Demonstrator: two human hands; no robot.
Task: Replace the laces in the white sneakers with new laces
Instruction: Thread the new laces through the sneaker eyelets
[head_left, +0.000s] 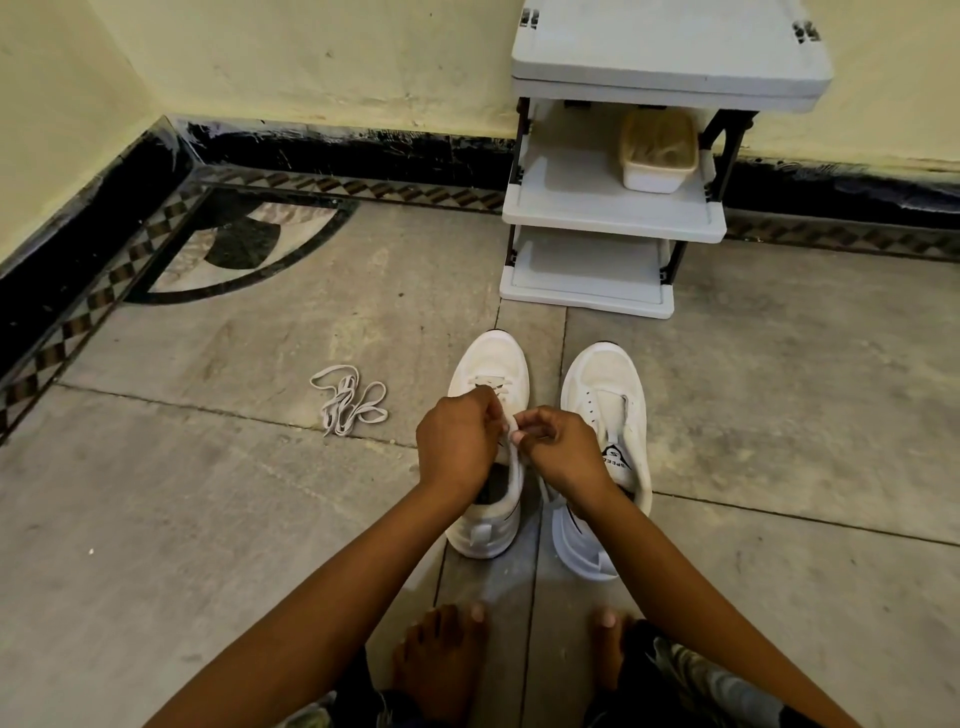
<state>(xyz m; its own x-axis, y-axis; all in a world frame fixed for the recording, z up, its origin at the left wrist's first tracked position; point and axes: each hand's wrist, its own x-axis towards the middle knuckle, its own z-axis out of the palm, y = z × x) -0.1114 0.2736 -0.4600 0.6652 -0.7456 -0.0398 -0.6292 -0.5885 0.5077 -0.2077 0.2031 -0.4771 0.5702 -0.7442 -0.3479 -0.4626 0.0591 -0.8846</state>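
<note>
Your fingers (524, 422) are curled tight. Both your left hand (457, 441) and your right hand (561, 449) pinch one white lace (513, 428) between them, just above the left sneaker (491, 364), which carries lace across its front eyelets. The right sneaker (605, 374) stands just beside it, two sneakers in all, toes pointing away from you on the floor (208, 519). One tangle of laces (350, 400) lies apart to the left. Your two bare feet (441, 660) sit near the heels. Beyond stands one three-shelf rack (613, 213) holding one container (657, 171).
</note>
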